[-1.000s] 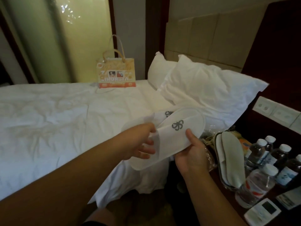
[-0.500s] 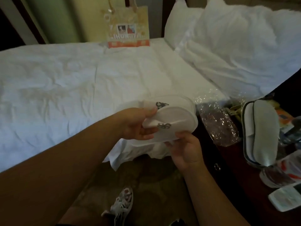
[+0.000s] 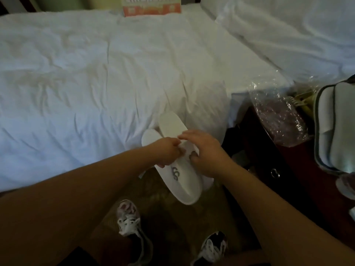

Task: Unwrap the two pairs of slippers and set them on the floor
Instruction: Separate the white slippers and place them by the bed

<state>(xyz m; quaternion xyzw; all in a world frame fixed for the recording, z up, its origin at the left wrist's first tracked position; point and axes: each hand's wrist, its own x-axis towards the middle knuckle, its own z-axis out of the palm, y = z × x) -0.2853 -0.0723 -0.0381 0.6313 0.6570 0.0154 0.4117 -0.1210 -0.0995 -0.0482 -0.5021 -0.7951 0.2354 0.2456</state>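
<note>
Both my hands hold a pair of white slippers (image 3: 180,181) with a grey logo, just off the bed's edge and above the floor. My left hand (image 3: 166,152) pinches the left slipper at its middle. My right hand (image 3: 204,150) grips the right slipper, whose heel end points up toward the bed. The two slippers overlap and I cannot tell whether they are apart. A second pair of slippers (image 3: 334,127), grey-trimmed, lies on the nightstand at the right edge. An empty clear plastic wrapper (image 3: 276,114) lies beside it.
The white bed (image 3: 80,77) fills the left and centre, with pillows (image 3: 288,29) at the top right and an orange gift bag (image 3: 151,5) at the far side. The dark wooden nightstand (image 3: 269,166) stands right. My two sneakers (image 3: 130,219) are on the patterned carpet below.
The view has tilted further down toward the floor. My hands have lowered the slippers and turned them so the toe with the logo points down toward my feet.
</note>
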